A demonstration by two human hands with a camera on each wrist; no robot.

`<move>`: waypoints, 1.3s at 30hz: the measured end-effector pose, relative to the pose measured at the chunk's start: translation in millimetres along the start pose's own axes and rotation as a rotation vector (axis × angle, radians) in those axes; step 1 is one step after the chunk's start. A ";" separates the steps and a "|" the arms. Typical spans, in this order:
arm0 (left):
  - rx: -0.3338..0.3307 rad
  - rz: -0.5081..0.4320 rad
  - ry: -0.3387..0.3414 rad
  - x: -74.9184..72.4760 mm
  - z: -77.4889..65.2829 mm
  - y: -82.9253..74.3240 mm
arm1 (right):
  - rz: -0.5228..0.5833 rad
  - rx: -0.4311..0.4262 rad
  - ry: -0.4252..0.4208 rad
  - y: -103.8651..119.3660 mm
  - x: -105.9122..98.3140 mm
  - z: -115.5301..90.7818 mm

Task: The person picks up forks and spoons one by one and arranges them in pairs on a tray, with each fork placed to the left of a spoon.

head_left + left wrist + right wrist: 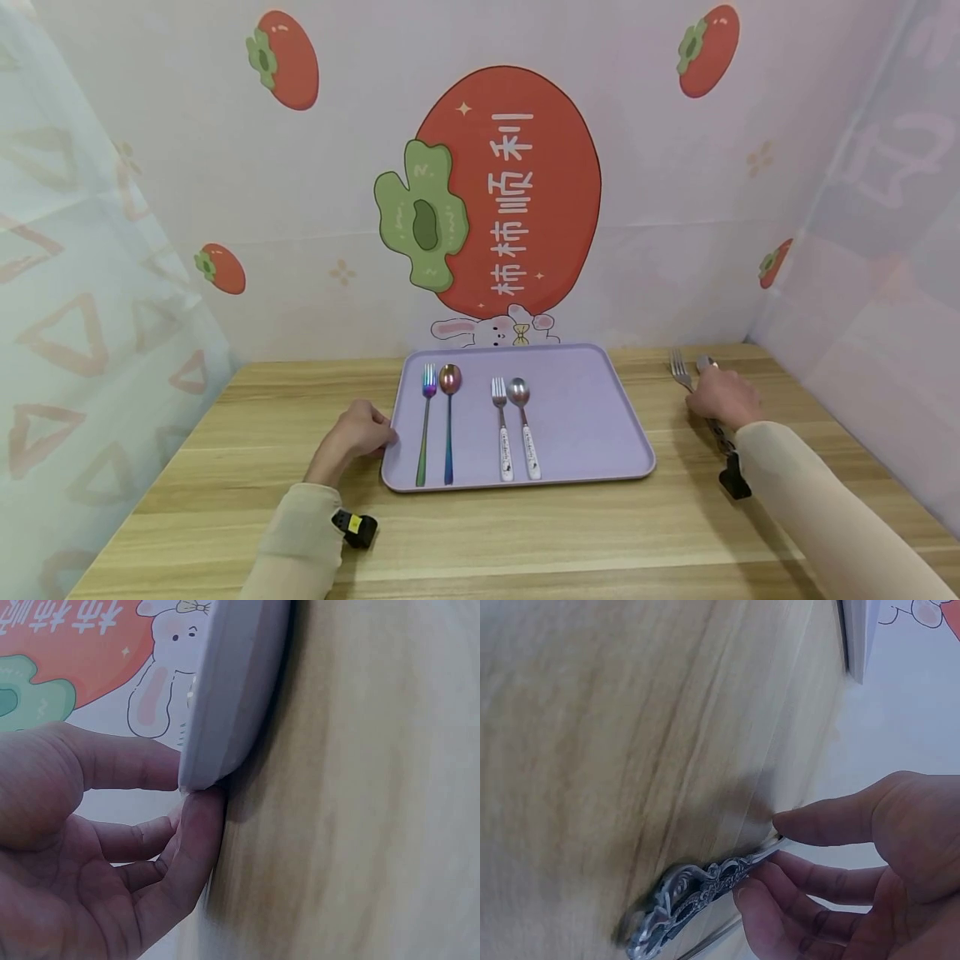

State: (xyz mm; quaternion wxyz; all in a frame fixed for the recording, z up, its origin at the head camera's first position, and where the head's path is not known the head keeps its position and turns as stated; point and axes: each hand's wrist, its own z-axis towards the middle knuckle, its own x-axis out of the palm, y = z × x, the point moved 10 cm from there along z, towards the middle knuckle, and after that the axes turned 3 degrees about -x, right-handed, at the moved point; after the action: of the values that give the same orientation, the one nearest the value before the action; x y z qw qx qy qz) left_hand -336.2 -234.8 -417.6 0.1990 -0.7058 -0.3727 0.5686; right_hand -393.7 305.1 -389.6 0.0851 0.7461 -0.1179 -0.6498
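Two silver utensils lie at the right of the frame: an ornate-handled fork point(678, 368) and a second utensil point(706, 362), type unclear because the right hand point(725, 397) covers part of it. Right thumb and fingers pinch the fork near its neck. Left hand point(358, 429) clamps thumb and fingers on the left rim of the lilac tray point(585, 417), centre-frame, which bears a rainbow fork point(427, 417), rainbow spoon point(450, 417), white-handled fork point(506, 450) and white-handled spoon point(531, 450). Risks: the neck pinch may let the long handle pivot; the adjacent utensil may be dragged along; uneven rim pressure may tilt the tray, sliding its loose cutlery.
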 end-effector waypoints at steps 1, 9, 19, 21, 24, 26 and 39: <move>-0.001 -0.001 -0.001 0.0 -0.1 0.1 | -0.002 0.005 0.000 -0.1 0.0 0.2; 0.003 0.012 0.001 0.1 -1.4 0.1 | -0.001 0.031 0.002 -2.7 -1.3 2.9; -0.002 0.004 0.001 -0.1 -0.6 0.7 | 0.001 0.021 0.034 -0.8 2.3 3.6; 0.000 0.002 0.004 0.1 -1.3 0.1 | 0.003 0.021 0.036 -1.2 2.8 3.9; 0.005 0.005 0.004 -0.2 -3.2 -1.2 | 0.002 0.020 0.034 -1.4 2.1 3.2; 0.007 0.006 0.005 -0.1 -3.8 -1.6 | 0.002 0.019 0.035 -1.1 1.7 2.2; 0.011 0.006 0.002 -0.2 -3.1 -2.1 | 0.038 -0.020 0.077 4.2 2.0 -1.7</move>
State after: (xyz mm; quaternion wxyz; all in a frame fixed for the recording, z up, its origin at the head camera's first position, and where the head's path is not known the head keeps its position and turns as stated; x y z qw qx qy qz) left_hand -333.9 -233.2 -415.2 0.2017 -0.7063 -0.3672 0.5706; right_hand -392.0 300.4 -390.1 0.1093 0.7671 -0.1219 -0.6202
